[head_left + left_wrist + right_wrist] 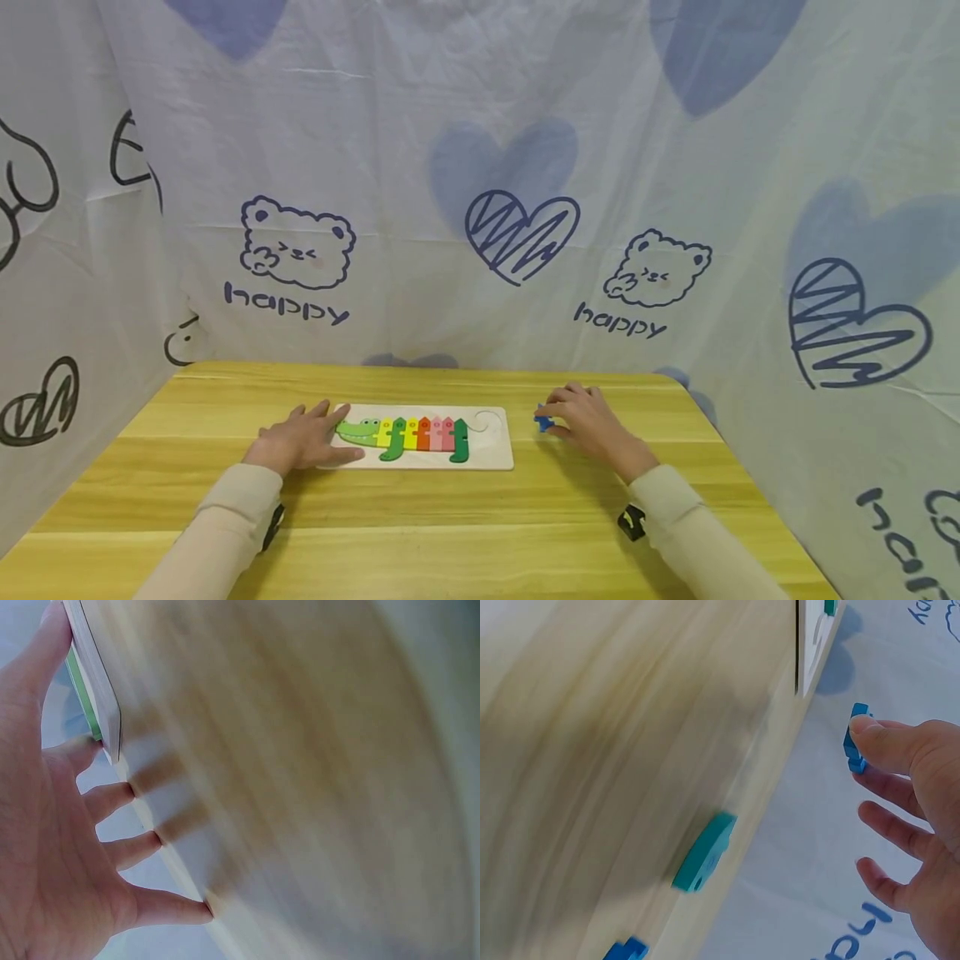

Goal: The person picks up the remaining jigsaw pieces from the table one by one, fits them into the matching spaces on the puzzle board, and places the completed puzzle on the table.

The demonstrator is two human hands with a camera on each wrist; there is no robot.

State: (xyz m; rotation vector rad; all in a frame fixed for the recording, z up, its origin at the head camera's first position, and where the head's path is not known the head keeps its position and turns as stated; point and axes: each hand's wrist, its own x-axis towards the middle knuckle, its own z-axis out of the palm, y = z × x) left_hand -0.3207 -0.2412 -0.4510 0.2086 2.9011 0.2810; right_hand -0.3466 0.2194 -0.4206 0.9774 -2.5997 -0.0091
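Note:
A white wooden puzzle board (487,454) lies on the table, with a colourful crocodile (425,433) of interlocking pieces on it. The crocodile runs from a light green head (360,431) to a dark green leg piece (460,442). My left hand (300,439) rests at the board's left end, fingers spread, thumb and index finger on the board and the other fingertips on the table. Right of the board, my right hand (592,422) pinches a small blue puzzle piece (856,739) between thumb and forefinger, above the table. Its remaining fingers are loosely extended.
In the right wrist view, a teal puzzle piece (705,855) and another blue puzzle piece (626,949) lie on the wooden table (420,533). A curly tail line (489,421) is drawn on the board's right end. A printed white cloth (405,150) hangs behind the table.

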